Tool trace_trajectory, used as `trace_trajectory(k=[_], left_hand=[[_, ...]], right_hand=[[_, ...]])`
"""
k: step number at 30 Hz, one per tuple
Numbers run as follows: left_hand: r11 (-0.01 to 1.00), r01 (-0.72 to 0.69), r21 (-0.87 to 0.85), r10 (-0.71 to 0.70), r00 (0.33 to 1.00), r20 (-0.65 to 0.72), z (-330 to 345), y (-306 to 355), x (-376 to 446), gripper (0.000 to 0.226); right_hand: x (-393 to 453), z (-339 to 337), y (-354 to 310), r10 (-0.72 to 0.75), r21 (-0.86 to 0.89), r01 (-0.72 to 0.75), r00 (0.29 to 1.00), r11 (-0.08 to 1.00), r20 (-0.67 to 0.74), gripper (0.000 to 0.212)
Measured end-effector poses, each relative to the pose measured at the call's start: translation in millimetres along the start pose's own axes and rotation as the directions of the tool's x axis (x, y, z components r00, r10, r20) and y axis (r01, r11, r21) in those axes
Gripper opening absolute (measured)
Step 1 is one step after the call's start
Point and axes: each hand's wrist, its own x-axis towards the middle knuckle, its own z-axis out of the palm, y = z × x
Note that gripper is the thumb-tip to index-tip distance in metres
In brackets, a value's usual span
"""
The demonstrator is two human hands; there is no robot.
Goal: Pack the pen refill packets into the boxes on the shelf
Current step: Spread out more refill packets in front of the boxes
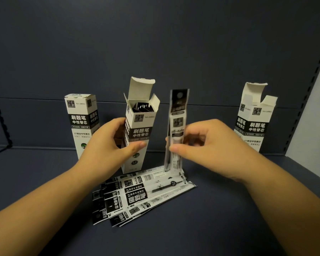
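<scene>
Gripping the middle box (139, 133) at its midsection, my left hand (107, 143) has the thumb across the front face and the fingers curled round the far side. That box stands upright on the dark shelf (229, 209), top flaps open, with the dark ends of packets already showing inside.

Right hand (207, 143) — thumb and curled fingers pinch one refill packet (176, 126), held upright just to the right of the open box, its top end level with the box mouth and its lower end over the pile below. I cannot tell whether the lower end touches the pile.

Loose packets (137, 196) — a fanned heap lying flat on the shelf in front of the middle box, between my two forearms, overlapping one another.

Left box (81, 117) — upright, lid closed, just behind my left hand and partly hidden by it.

Right box (253, 117) — upright near the shelf's right wall, well apart from the others, top flaps open; its contents cannot be seen from this angle.

All boxes and packets carry the same black-and-white printing.
</scene>
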Motion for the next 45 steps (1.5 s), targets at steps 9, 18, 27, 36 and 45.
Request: trace_trajectory(k=[9,18,27,36,45], left_hand=[[0.996,-0.046,0.075,0.044,0.999,0.02,-1,2,0,0.055],[0.971,-0.112,0.213,0.105,0.993,0.047,-6,-2,3,0.057],[0.958,-0.151,0.244,0.136,0.988,0.077,-6,-5,2,0.059],[0.944,-0.202,0.262,0.178,0.978,0.114,-7,-2,1,0.064],[0.926,-0.264,0.27,0.221,0.959,0.18,-8,0,0,0.066]], right_hand=[[4,2,5,0.153,0.502,-0.114,0.988,0.857,-0.037,0.015],[10,-4,8,0.215,0.697,-0.018,0.957,0.717,-0.196,0.043],[9,-6,4,0.133,0.719,0.166,0.931,0.674,-0.34,0.022],[8,-8,2,0.094,0.627,0.27,0.87,0.731,-0.484,0.024],[3,-10,1,-0.24,0.24,0.405,0.826,0.882,-0.511,0.025]])
